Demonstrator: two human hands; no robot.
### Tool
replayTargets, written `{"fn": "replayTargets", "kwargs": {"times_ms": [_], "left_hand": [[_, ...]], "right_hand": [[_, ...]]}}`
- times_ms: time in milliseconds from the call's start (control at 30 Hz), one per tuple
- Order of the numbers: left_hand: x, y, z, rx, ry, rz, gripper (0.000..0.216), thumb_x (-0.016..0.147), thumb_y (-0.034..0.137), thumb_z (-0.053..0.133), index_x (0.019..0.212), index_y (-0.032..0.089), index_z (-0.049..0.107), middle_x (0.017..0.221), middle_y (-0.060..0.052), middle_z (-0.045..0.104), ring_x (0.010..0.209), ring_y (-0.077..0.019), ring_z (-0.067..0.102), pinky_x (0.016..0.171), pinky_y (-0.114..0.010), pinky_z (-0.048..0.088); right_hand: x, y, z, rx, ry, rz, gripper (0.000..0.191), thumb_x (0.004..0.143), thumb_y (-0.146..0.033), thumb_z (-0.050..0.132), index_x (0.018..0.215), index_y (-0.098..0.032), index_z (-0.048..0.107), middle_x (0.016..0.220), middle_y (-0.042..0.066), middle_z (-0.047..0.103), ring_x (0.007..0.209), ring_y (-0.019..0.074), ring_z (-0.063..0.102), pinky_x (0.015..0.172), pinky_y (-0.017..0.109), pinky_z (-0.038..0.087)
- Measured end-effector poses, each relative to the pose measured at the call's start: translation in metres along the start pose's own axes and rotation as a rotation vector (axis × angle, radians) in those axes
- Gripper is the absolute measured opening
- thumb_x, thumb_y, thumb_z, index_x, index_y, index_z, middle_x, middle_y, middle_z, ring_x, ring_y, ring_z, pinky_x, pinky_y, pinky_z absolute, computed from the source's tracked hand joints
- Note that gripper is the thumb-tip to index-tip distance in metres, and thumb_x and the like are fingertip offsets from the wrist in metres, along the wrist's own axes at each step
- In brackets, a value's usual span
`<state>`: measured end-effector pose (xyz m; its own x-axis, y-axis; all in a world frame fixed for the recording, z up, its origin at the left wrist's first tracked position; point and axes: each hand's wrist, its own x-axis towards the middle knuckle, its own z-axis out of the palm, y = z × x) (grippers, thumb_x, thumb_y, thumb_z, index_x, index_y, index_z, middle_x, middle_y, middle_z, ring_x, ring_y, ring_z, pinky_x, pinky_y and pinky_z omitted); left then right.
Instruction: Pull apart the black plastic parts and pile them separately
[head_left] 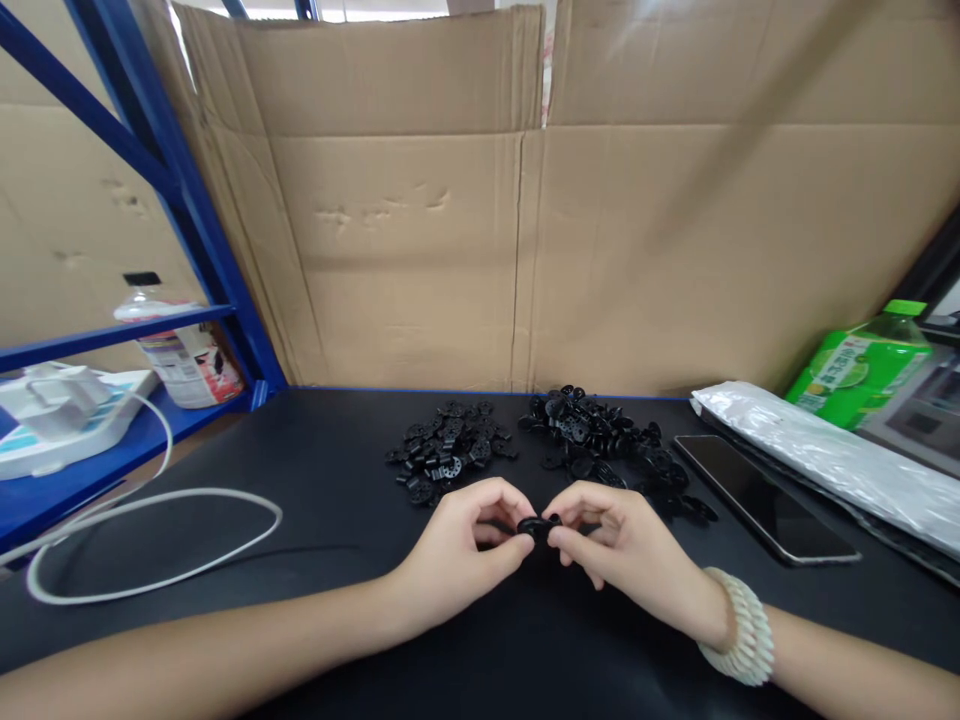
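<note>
Between my fingertips, above the black table [315, 440], is a small round black plastic part [535, 526]. My left hand [465, 540] pinches its left side between thumb and index finger. At its right end, the thumb and fingers of my right hand [615, 540] close on the same part; whether it is one piece or two joined ones I cannot tell. Just beyond my hands lie two heaps of small black plastic parts. The left heap [450, 445] has flat round pieces with holes, and the right heap [585, 425] has disc-like pieces spilling toward the right.
A phone [765, 500] and a silvery plastic bag [840, 460] lie at the right, near a green bottle [862, 370]. A white cable [150, 500] loops over the left side. A blue rack [187, 200] holds a power strip and a bottle [180, 350]. Cardboard [412, 250] walls the back.
</note>
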<state>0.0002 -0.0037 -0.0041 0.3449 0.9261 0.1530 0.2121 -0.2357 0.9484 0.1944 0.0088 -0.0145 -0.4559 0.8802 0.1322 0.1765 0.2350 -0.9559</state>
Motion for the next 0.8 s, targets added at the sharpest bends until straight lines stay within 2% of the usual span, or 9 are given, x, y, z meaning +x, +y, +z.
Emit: {"fn": "replayTargets", "kwargs": {"times_ms": [200,367,433,500,633,700,800], "left_hand": [[0.0,-0.002,-0.003,0.086,0.039,0.074,0.009,0.077,0.014,0.06,0.086,0.016,0.061,0.085,-0.004,0.063,0.081,-0.0163,0.063,0.069,-0.027,0.055],[0.001,0.005,-0.009,0.283,0.106,0.272,0.014,0.079,0.012,0.055,0.089,0.017,0.063,0.089,-0.004,0.065,0.083,-0.0163,0.064,0.072,-0.027,0.056],[0.006,0.007,-0.02,0.366,0.211,0.345,0.013,0.08,0.013,0.055,0.09,0.018,0.063,0.09,-0.004,0.066,0.084,-0.0169,0.064,0.075,-0.028,0.055],[0.015,0.005,-0.036,0.429,0.374,0.383,0.011,0.081,0.016,0.055,0.088,0.018,0.063,0.09,-0.004,0.067,0.084,-0.0176,0.064,0.08,-0.03,0.053],[0.038,-0.013,-0.07,0.455,0.685,0.414,0.009,0.08,0.02,0.054,0.087,0.017,0.06,0.09,-0.005,0.066,0.088,-0.0195,0.064,0.086,-0.034,0.051],[0.045,-0.022,-0.079,0.461,0.747,0.41,0.009,0.08,0.019,0.053,0.086,0.017,0.059,0.089,-0.005,0.065,0.088,-0.0202,0.063,0.086,-0.036,0.05],[0.044,-0.027,-0.079,0.496,0.749,0.421,0.008,0.08,0.017,0.052,0.085,0.017,0.058,0.086,-0.004,0.064,0.086,-0.02,0.061,0.085,-0.036,0.048]], "right_hand": [[-0.003,-0.005,0.0,-0.187,0.054,-0.099,0.013,0.082,-0.028,0.061,0.089,-0.017,0.064,0.075,0.003,0.065,0.063,0.0126,0.063,0.046,0.018,0.048],[-0.002,0.0,-0.005,-0.423,0.082,-0.259,0.006,0.083,-0.023,0.059,0.083,-0.018,0.063,0.067,0.0,0.062,0.056,0.0111,0.058,0.048,0.019,0.046],[-0.001,0.002,-0.007,-0.544,0.062,-0.344,0.004,0.083,-0.019,0.058,0.083,-0.018,0.062,0.067,0.0,0.061,0.056,0.0109,0.056,0.051,0.02,0.045],[0.0,0.004,-0.009,-0.67,0.039,-0.418,0.007,0.086,-0.016,0.056,0.084,-0.018,0.062,0.069,0.001,0.061,0.059,0.0121,0.056,0.054,0.022,0.046],[0.004,0.006,-0.01,-0.929,-0.002,-0.566,0.014,0.092,-0.015,0.049,0.089,-0.017,0.063,0.078,0.005,0.064,0.072,0.0174,0.058,0.066,0.029,0.048],[0.008,0.007,-0.009,-1.057,-0.025,-0.625,0.018,0.094,-0.015,0.045,0.091,-0.016,0.063,0.079,0.006,0.064,0.074,0.0193,0.058,0.068,0.03,0.048],[0.017,0.005,-0.005,-1.222,-0.056,-0.678,0.022,0.096,-0.014,0.042,0.091,-0.014,0.064,0.076,0.007,0.063,0.071,0.0197,0.057,0.063,0.029,0.046]]}}
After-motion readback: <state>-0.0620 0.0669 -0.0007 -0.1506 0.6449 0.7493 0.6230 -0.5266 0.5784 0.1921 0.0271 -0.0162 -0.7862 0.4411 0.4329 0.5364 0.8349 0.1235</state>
